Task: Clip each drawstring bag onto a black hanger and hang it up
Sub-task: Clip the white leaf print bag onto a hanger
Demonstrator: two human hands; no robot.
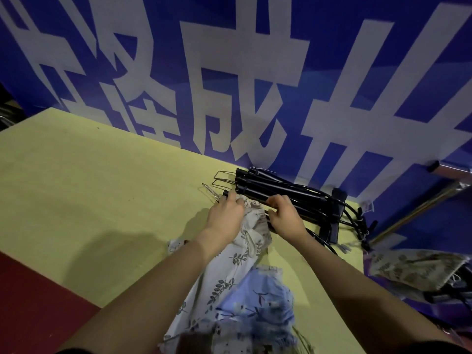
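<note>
1. Cotton-looking and pale, printed with grey-green leaf sprigs, the drawstring bag (pixel 245 241) lay on the yellow counter (pixel 102 200) with its gathered mouth pushed up against the nearest black hanger (pixel 258 203), its body trailing back toward the person.
2. Judging by this, the clipping of this bag was under way but not finished: its top edge sat at the hanger's bar, yet I could not tell whether any clip had closed on the cloth.
3. The left hand (pixel 226 217) had its grip pinched on the bunched top of the bag, right by the hanger's end where a metal hook (pixel 212 192) stuck out to the left.
4. The right hand (pixel 284 217) was clenched around the bar of the same hanger, just beside the bag's mouth.
5. A second bag (pixel 258 302), bluish with darker leaf prints, lay nearer the person, overlapping the first bag's lower part; it looked unclipped and left to do.
6. Behind the hands lay a stack of black hangers (pixel 281 190), unused, their hooks pointing left.
7. At the right edge, off the counter, more leaf-printed cloth (pixel 413 268) lay in a heap; whether it was bags already clipped was unclear.
8. No bag could be seen hanging up anywhere, so the hanging step appeared to remain for all.
9. A blue banner (pixel 229 72) with large white characters stood behind the counter.
</note>
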